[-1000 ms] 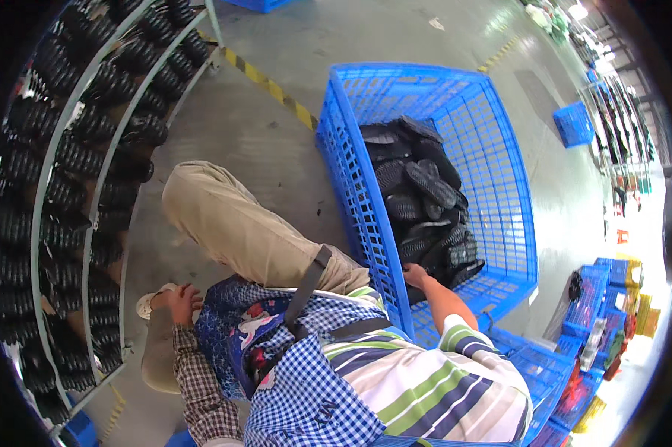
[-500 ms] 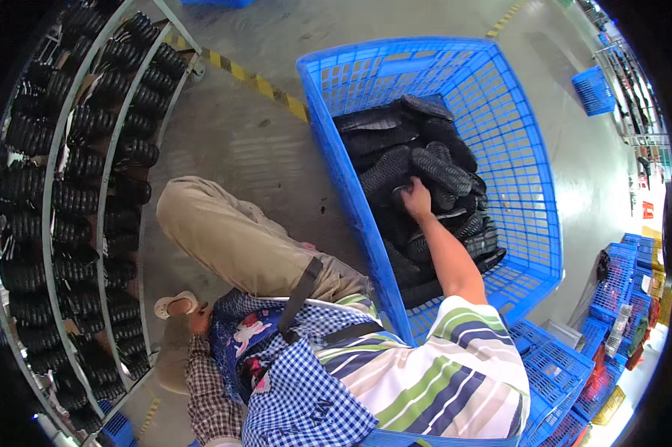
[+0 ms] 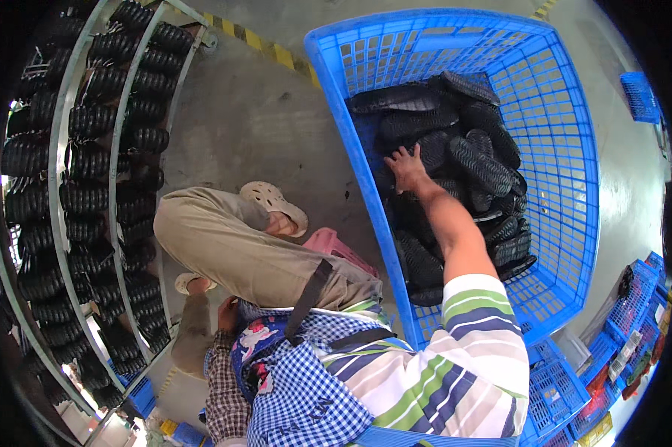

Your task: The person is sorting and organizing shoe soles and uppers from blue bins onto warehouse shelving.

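Black shoe soles [image 3: 481, 165] with wavy tread lie in a loose heap inside a large blue plastic basket [image 3: 583, 216]. My right hand [image 3: 405, 169] reaches into the basket near its left wall. Its fingers are spread, with nothing seen in them, just over the soles at the heap's left side; whether they touch is unclear. Low at the left, my left hand [image 3: 228, 314] rests by my leg and the blue checked apron [image 3: 306, 395]. The apron and sleeve hide most of its fingers.
On the left stands a metal rack [image 3: 120, 149] packed with rows of black soles. Blue crates [image 3: 556, 384] are stacked at the lower right. Yellow-black tape [image 3: 261, 45] marks the floor. A pink seat-like thing [image 3: 340, 249] shows beneath my leg.
My right hand has come up from among the soles and spread its fingers farther toward the basket's left wall. The view has shifted, and a foot in a cream clog now shows.
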Tool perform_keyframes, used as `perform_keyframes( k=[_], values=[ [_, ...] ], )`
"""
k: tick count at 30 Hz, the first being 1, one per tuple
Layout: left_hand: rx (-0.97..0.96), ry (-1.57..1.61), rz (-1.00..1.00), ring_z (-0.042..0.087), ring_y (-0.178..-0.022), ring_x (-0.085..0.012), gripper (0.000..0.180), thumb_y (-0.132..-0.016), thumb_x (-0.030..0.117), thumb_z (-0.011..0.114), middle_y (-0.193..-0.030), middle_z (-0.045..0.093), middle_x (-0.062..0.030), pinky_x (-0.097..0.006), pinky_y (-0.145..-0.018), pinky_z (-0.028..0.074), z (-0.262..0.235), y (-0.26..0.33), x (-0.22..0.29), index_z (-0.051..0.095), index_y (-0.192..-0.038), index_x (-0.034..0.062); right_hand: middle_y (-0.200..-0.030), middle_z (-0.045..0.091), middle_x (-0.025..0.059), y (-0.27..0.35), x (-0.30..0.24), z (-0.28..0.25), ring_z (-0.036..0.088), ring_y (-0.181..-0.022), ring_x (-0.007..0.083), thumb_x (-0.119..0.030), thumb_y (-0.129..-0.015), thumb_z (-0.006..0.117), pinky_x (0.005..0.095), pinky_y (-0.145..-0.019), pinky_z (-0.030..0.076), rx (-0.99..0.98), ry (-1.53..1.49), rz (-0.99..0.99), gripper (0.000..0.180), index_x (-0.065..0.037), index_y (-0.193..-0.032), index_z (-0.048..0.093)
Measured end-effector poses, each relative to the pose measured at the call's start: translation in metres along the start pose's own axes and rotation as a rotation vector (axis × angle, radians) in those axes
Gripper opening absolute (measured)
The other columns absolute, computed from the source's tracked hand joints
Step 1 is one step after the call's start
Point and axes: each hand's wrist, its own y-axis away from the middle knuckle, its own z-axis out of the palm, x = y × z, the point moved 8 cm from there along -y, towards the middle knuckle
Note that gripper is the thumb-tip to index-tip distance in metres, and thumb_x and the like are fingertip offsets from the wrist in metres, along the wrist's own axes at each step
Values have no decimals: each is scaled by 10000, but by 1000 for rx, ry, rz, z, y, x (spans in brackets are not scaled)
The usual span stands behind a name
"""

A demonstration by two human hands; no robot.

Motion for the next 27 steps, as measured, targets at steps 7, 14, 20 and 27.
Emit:
perform_keyframes(
  k=[7, 14, 20, 27],
  values=[
    [8, -226, -80, 650, -859, -160, 309, -894, 41, 590, -976, 705, -121, -284, -758, 502, -20, -15, -40, 600, -1194, -28, -1331, 470, 181, 30, 86, -48, 427, -1257, 381, -393, -487, 871, 580, -1021, 356, 65, -78, 82, 1046, -169, -1404, 422],
    [-24, -46, -64, 645, -857, -155, 306, -909, 57, 579, -986, 701, -104, -274, -766, 491, -8, -14, -11, 588, -1200, -40, -1304, 446, 218, 61, 43, -4, 387, -1275, 416, -504, -500, 871, 570, -997, 397, -46, -297, -100, 1126, -189, -1457, 369],
    [-44, 18, -61, 628, -890, -145, 277, -913, 39, 549, -1024, 696, -88, -281, -787, 484, -2, 1, 13, 591, -1179, -27, -1475, 321, 224, 42, 62, 19, 330, -1342, 447, -459, -503, 884, 552, -1056, 377, -33, -409, 8, 1177, -170, -1490, 312],
    [-33, -231, -161, 627, -884, -151, 277, -898, 36, 545, -1010, 697, -89, -284, -774, 482, 2, 1, 36, 598, -1165, -15, -1491, 350, 99, 36, 87, 25, 351, -1364, 342, -323, -441, 933, 671, -1029, 330, -476, -137, 206, 1232, -167, -1488, 303]
  ],
)
